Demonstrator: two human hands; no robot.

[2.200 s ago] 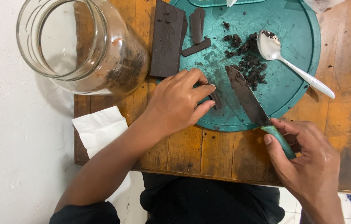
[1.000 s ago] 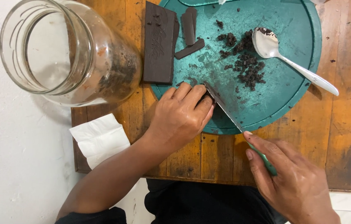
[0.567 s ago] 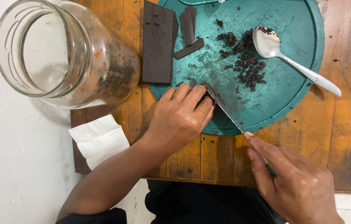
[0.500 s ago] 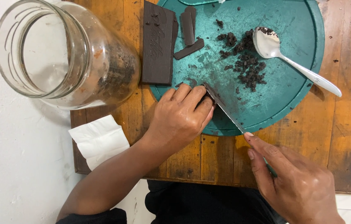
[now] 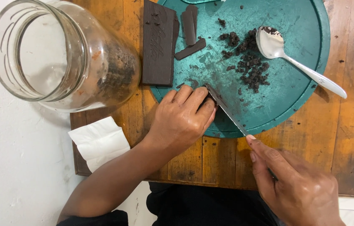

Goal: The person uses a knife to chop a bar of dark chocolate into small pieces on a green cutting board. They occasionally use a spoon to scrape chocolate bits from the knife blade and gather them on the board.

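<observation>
Chopping dark chocolate: the right hand [image 5: 300, 188] is gripping the handle of a smeared steel knife [image 5: 226, 110], forefinger lying along it, while the left hand [image 5: 183, 119] is curling shut over a piece mostly hidden beneath it at the near edge of the round teal plastic cutting board [image 5: 302, 90]. The next cut seems to call for keeping those fingertips tucked back from the blade. The worn wooden counter [image 5: 353, 138] is also carrying a chocolate slab [image 5: 157, 44], crumbs [image 5: 250, 62], a metal spoon [image 5: 296, 62], a big glass jar [image 5: 62, 54] and a white napkin [image 5: 99, 142], beside a white surface.
</observation>
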